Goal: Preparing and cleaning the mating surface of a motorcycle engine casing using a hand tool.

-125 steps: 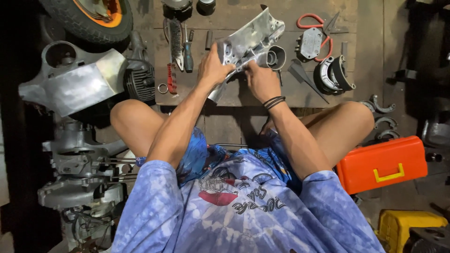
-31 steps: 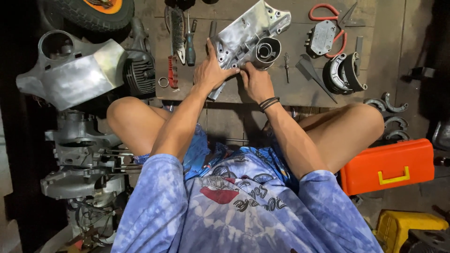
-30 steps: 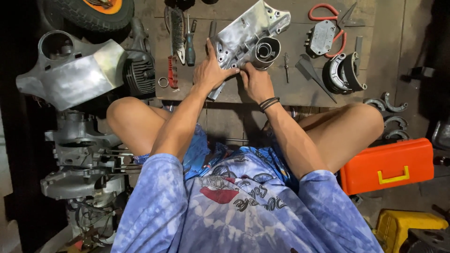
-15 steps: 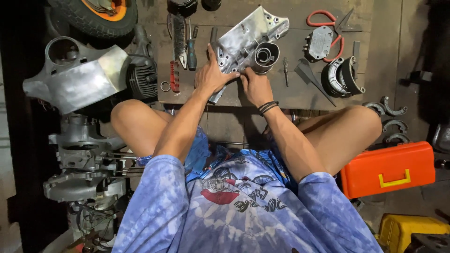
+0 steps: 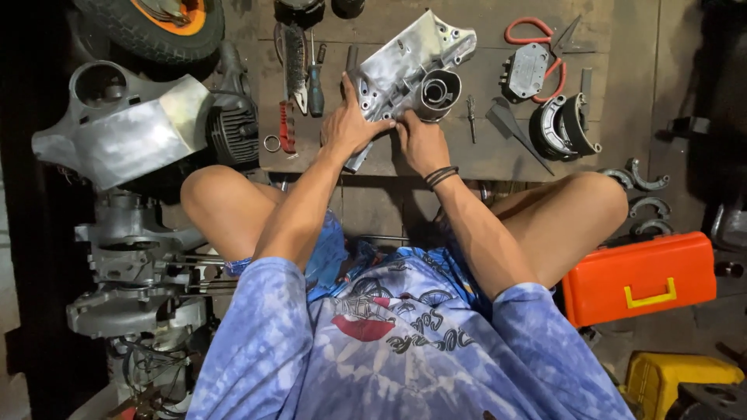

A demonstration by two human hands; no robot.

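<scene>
— What lies off to the right?
— An orange toolbox (image 5: 638,278) with a yellow handle, a yellow case (image 5: 677,379) below it, and curved brake shoes (image 5: 647,180) near the knee.

— And on the wooden board (image 5: 513,155)?
— Red-handled snips (image 5: 538,35), a grey cover plate (image 5: 527,70), a screwdriver (image 5: 315,78), a small ring (image 5: 271,143).

— To the left?
— A tyre (image 5: 148,31) with an orange rim, a silver cowling (image 5: 117,128), a finned cylinder (image 5: 232,128).

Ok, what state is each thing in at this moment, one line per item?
left hand: resting on the casing
right hand: at the casing's near edge
metal casing: lying tilted on the board
orange toolbox: shut
red-handled snips: lying flat
screwdriver: lying untouched
</scene>
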